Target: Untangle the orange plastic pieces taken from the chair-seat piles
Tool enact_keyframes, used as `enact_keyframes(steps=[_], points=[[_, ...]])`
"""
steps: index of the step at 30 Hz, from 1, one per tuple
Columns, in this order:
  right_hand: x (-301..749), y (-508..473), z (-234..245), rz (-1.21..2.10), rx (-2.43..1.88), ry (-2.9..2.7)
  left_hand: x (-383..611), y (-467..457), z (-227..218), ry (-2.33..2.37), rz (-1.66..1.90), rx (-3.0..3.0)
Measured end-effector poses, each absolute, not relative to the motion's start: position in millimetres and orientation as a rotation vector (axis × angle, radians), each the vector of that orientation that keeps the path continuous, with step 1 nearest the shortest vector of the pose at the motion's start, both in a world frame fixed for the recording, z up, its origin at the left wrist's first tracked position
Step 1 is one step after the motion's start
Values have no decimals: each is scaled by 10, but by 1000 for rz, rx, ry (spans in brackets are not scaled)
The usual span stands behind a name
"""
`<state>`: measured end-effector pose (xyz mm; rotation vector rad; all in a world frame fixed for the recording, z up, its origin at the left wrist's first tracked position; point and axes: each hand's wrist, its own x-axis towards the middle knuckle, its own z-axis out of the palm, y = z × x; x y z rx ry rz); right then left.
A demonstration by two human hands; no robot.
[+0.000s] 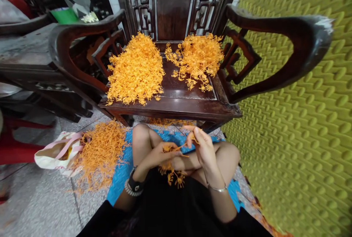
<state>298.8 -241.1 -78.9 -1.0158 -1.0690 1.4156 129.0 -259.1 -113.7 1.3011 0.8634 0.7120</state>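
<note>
The orange sprig [180, 146] is located above the person's lap, spanning the gap between the two hands. The left hand [162, 152], at its 9 o'clock end, has the fingers clamped on it; the right hand [204, 143], at 2 o'clock, has thumb and fingertips pinched on the other end. Orange clusters [178, 180] hang at 6 o'clock, below the left hand; whether they join the held piece cannot be determined. Beneath the crossed legs lies a blue mat [118, 182]. At 9 o'clock from the hands, a heap of orange stems [103, 152] rests on the floor [52, 200], touching a white bag [56, 154] with pink handles. At 12 o'clock stands a dark wooden chair [176, 107]. Its seat bears a dense orange heap [137, 72] at 11 o'clock and a looser pile of branched sprigs [202, 55] at 12 o'clock. A yellow-green textured sheet [302, 138] occupies 3 o'clock.
</note>
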Motion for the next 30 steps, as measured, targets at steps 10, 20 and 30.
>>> enact_keyframes(steps=[10,20,30], points=[[3216,-2393,-792,1356,-1090,-1104,1331,-2664,-1265,909,828,1088],[3038,-2617,-890,1576,-1215,-1553,1339,-2719,-1170,1239,1238,1136],[2782,-2756,-1037,1682,-1101,-1767,1191,-2796,-1214,1542,1401,1546]])
